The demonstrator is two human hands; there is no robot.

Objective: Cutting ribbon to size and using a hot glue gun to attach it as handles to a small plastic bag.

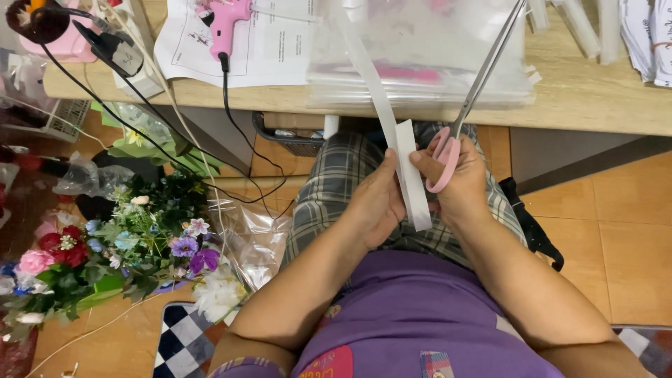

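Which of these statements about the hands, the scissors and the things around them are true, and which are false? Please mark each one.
1. The right hand holds scissors with pink handles. True.
2. The left hand holds a white paper strip. True.
3. The pink glue gun lies on the floor. False: it lies on a printed sheet on the wooden table.
4. The bunch of flowers is on the table. False: it lies on the floor, at the person's left.
5. The scissors' blades point away from the person, over the table. True.
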